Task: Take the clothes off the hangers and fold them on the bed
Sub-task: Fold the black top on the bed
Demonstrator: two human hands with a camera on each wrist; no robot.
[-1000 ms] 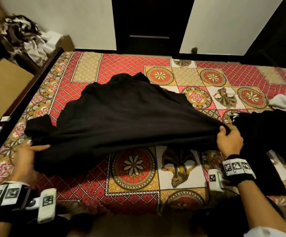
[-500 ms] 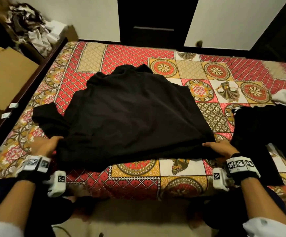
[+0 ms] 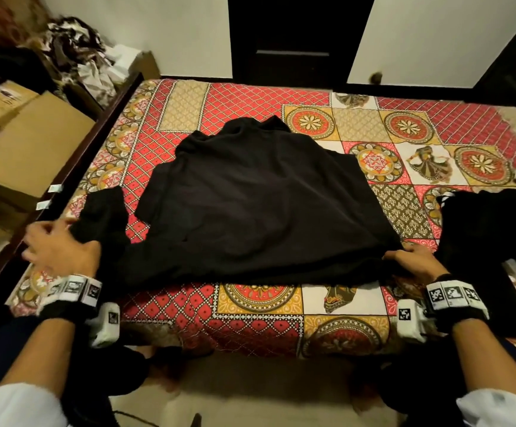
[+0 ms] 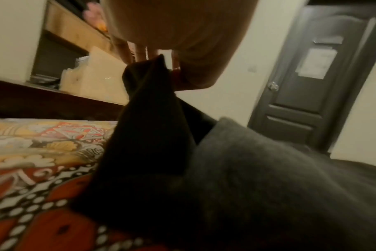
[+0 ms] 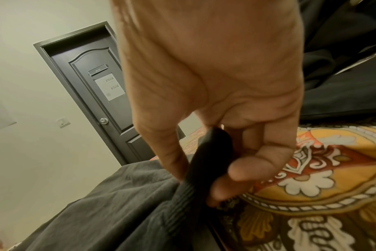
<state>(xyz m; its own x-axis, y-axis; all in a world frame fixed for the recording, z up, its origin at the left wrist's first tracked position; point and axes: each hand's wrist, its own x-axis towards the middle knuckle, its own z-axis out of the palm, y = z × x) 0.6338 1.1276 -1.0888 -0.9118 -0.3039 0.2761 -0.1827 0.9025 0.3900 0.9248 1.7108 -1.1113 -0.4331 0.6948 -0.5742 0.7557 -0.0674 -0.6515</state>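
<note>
Black long-sleeved cloth garment (image 3: 259, 208) spread flat near the front edge of the patterned red-and-yellow bed (image 3: 250, 315).
Left hand (image 3: 61, 251) pinches its sleeve in narrow fingers; right hand (image 3: 417, 260) pinches the hem corner.

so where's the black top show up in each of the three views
Head: the black top lies spread across the middle of the bed.
Left wrist: it fills the lower right, its sleeve rising to the left hand.
Right wrist: it fills the lower left, its hem pinched by the right hand.
Shared landmark: the dark door, also in both wrist views.
</note>
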